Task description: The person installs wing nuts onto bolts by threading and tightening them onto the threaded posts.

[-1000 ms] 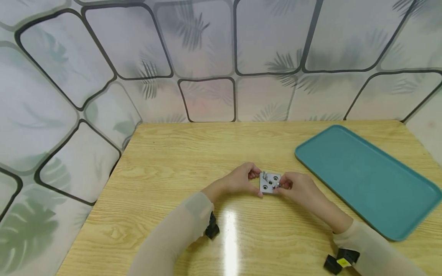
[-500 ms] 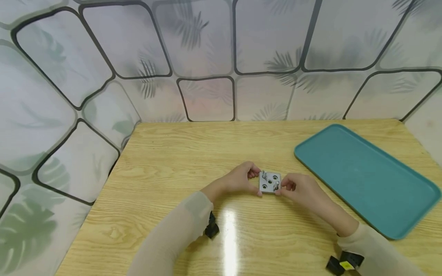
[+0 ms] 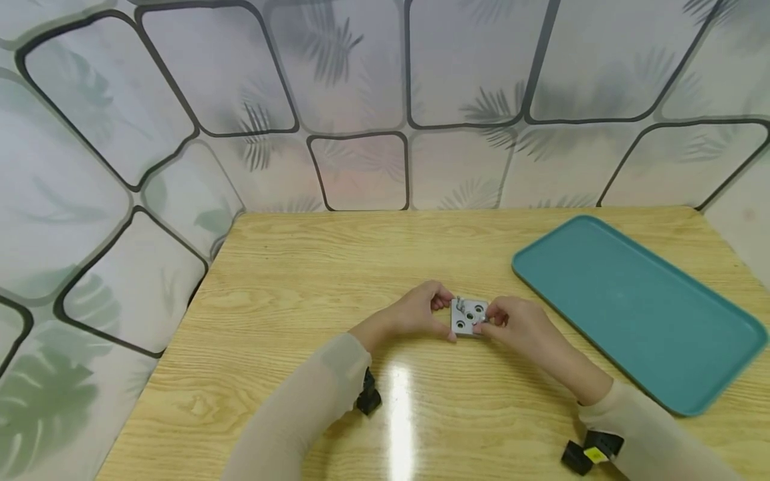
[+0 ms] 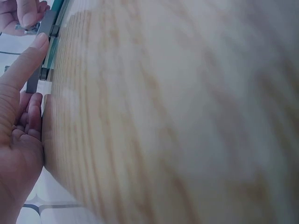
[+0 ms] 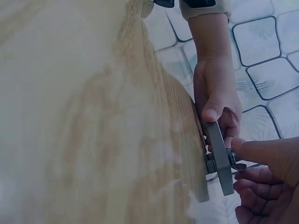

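Observation:
A small square grey metal plate [image 3: 469, 329] with several round holes lies near the middle of the table. My left hand [image 3: 419, 312] grips its left side, thumb along the near edge and fingers at the far one. One wing nut [image 3: 460, 305] stands on a bolt by the far left corner. At the near right corner my right hand [image 3: 522, 326] pinches a second wing nut [image 5: 238, 165] between thumb and fingertips, mostly covering it in the head view. In the right wrist view, a bolt head [image 5: 210, 163] sticks out below the plate, between it and the wooden surface.
A teal rectangular tray [image 3: 637, 314] lies at an angle on the right side of the wooden table [image 3: 301, 267]. A patterned wall covering [image 3: 361, 80] rises behind the table and along its left. Black wrist devices [image 3: 368, 394] hang below both sleeves.
Half a second ago the right fingers were drawn off to the right, leaving the near wing nut exposed; now they are back around it. The left hand and plate stay nearly still.

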The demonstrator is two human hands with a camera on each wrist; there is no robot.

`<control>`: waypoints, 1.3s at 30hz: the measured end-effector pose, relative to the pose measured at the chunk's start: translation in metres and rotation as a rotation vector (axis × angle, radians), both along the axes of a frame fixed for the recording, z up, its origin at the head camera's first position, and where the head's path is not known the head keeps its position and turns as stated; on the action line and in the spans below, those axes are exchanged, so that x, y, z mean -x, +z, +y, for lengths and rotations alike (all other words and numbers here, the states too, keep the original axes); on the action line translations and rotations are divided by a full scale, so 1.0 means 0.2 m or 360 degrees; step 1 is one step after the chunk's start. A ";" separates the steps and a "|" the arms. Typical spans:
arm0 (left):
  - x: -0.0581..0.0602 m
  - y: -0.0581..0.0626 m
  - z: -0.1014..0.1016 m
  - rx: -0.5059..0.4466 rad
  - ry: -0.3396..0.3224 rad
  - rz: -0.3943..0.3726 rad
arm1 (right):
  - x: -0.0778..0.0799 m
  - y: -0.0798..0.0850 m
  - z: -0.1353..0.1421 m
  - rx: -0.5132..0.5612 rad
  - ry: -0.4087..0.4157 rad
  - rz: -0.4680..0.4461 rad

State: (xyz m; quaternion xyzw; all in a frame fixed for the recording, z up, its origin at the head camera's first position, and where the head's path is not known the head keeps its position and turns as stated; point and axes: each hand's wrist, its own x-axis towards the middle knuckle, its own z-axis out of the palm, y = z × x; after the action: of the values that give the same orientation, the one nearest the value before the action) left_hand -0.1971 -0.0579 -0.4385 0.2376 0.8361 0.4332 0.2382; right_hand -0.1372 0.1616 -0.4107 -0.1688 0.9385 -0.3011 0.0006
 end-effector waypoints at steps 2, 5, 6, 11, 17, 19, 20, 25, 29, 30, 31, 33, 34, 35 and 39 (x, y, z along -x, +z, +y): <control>0.00 0.00 0.00 -0.0009 -0.0001 0.0010 | -0.01 0.00 0.01 0.0006 0.0027 -0.0045; 0.00 0.00 0.00 -0.0019 -0.0007 0.0018 | -0.03 0.00 0.02 0.0050 0.0099 -0.0075; 0.01 -0.01 0.00 -0.0020 -0.0008 0.0019 | -0.03 -0.01 0.03 0.0072 0.0121 -0.0077; 0.01 -0.01 0.00 -0.0011 -0.0007 0.0018 | -0.03 -0.01 0.04 0.0097 0.0100 -0.0045; 0.01 0.00 0.00 -0.0014 -0.0002 0.0009 | -0.02 -0.01 0.03 0.0039 -0.0007 -0.0017; 0.01 0.00 0.00 -0.0020 0.0001 0.0003 | -0.01 -0.01 0.02 0.0016 -0.0011 -0.0005; 0.01 0.00 0.00 -0.0021 -0.0001 0.0001 | 0.00 -0.01 0.02 0.0006 -0.0018 -0.0007; 0.01 0.00 0.00 -0.0020 -0.0015 0.0007 | 0.01 -0.01 0.00 -0.0023 -0.0020 -0.0015; 0.01 0.00 0.00 -0.0022 -0.0017 0.0011 | 0.01 -0.01 -0.01 -0.0030 -0.0017 -0.0022; 0.01 0.00 0.00 -0.0025 -0.0015 0.0008 | 0.01 -0.01 0.00 -0.0026 -0.0010 -0.0023; 0.00 0.00 0.00 -0.0026 -0.0013 0.0004 | 0.01 -0.01 0.00 -0.0022 -0.0001 -0.0024; 0.00 0.00 0.00 -0.0024 -0.0008 0.0002 | 0.00 -0.01 0.00 -0.0019 0.0022 -0.0025; 0.00 0.00 0.00 -0.0024 -0.0005 0.0000 | -0.01 -0.01 0.01 -0.0010 0.0039 -0.0023; 0.00 0.00 0.00 -0.0023 -0.0004 0.0002 | -0.02 -0.01 0.01 0.0005 0.0061 -0.0034; 0.01 0.00 0.00 -0.0023 -0.0002 0.0005 | -0.04 0.00 0.01 0.0047 0.0116 -0.0062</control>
State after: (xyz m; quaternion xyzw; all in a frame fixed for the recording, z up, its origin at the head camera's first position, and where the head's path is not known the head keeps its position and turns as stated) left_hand -0.1982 -0.0578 -0.4385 0.2406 0.8332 0.4387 0.2354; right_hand -0.1283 0.1637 -0.4099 -0.1970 0.9270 -0.3178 0.0274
